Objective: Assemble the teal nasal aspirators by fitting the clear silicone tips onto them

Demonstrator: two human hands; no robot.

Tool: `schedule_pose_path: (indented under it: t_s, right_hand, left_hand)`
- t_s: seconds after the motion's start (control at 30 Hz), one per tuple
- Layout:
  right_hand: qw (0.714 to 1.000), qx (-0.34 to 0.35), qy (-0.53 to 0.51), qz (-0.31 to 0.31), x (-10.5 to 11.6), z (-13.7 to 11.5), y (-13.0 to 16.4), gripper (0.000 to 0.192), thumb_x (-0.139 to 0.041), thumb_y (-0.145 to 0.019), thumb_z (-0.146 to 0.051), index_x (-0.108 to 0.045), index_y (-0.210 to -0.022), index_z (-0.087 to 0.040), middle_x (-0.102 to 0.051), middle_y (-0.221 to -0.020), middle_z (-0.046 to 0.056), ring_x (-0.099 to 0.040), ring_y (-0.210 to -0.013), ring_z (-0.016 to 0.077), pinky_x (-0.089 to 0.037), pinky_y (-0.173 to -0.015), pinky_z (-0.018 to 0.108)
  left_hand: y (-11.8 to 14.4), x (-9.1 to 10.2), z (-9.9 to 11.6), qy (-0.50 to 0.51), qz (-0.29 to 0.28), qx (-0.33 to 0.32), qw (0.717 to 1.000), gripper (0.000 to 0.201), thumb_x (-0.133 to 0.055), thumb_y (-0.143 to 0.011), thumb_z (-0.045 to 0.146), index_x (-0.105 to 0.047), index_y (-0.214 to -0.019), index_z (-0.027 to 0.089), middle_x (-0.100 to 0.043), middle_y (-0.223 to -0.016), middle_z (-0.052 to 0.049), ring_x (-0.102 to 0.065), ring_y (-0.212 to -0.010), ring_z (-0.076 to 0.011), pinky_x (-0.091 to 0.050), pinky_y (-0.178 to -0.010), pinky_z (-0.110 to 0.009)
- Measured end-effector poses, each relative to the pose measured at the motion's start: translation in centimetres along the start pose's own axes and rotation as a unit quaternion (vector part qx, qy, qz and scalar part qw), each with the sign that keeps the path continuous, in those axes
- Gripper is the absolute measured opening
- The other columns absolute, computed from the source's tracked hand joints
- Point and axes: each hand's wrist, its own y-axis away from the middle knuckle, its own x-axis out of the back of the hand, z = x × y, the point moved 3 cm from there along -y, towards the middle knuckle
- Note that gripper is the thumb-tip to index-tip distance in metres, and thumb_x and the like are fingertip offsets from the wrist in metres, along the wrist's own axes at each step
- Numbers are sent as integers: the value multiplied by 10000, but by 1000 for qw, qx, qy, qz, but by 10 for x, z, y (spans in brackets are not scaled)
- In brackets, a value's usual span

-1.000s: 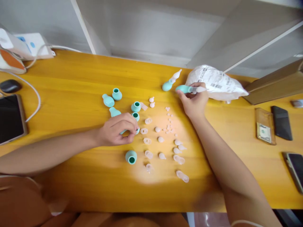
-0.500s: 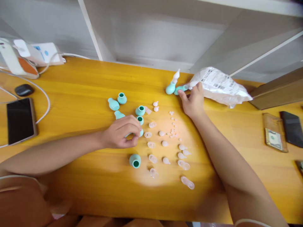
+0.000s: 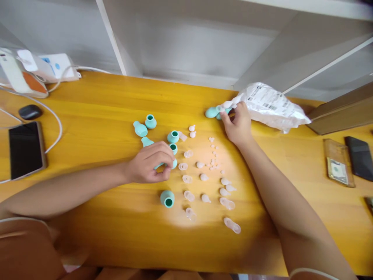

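While the left hand (image 3: 150,165) pinches a teal bulb (image 3: 171,162) at frame centre, the right hand (image 3: 237,124) grips another bulb (image 3: 212,112) upper right (light, squashy; likely best held mid-body).

We can read no text with certainty. The white plastic bag (image 3: 269,105) at the far edge of the worktop carries dark printed lines and what looks like a barcode, too blurred to read. A banknote (image 3: 337,171) lies under a clear phone case (image 3: 338,162); its figures are too small to read.
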Motion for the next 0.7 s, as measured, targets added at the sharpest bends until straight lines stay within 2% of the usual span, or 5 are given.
schedule_pose_path:
  t_s: [0.13, 0.33, 0.53, 0.7]
  right_hand:
    - [1000, -10, 0, 6, 1, 3, 0, 378, -668, -1083, -647, -570, -1005, -291, -683, -1085, 104, -680, -997, 318, -615, -899, 520]
    - [999, -20, -42, -29, 4, 11, 0, 455, -789, -996, -738, -605, -1025, -323, -693, -1122, 103, -663, -940, 312, -606, -790, 512]
    - [999, -20, -24, -44, 5, 17, -1, 583, -910, -871, -747, -629, -1074, -279, -694, -1102, 89, -680, -906, 297, -616, -799, 513]
    - [999, -42, -2, -26, 3, 15, 1, 567, -922, -873, -701, -557, -987, -282, -697, -1016, 72, -694, -896, 300, -633, -838, 532]
  left_hand:
    - [1, 0, -1, 4, 0, 2, 1000, 252, -706, -957, 43, -628, -1109, 228, -767, -879, -34, -792, -824, -212, -687, -762, -333]
    - [1, 0, -2, 10, 1, 4, 1000, 236, -705, -958, 59, -627, -1099, 231, -774, -891, -45, -790, -825, -221, -685, -760, -339]
    - [2, -1, -2, 6, -3, 14, 1000, 235, -701, -971, 77, -621, -1107, 252, -767, -892, -26, -788, -837, -205, -691, -760, -333]
    - [2, -1, -2, 5, -9, 14, 1000, 228, -701, -976, 84, -617, -1105, 251, -771, -890, -23, -796, -843, -203, -692, -763, -336]
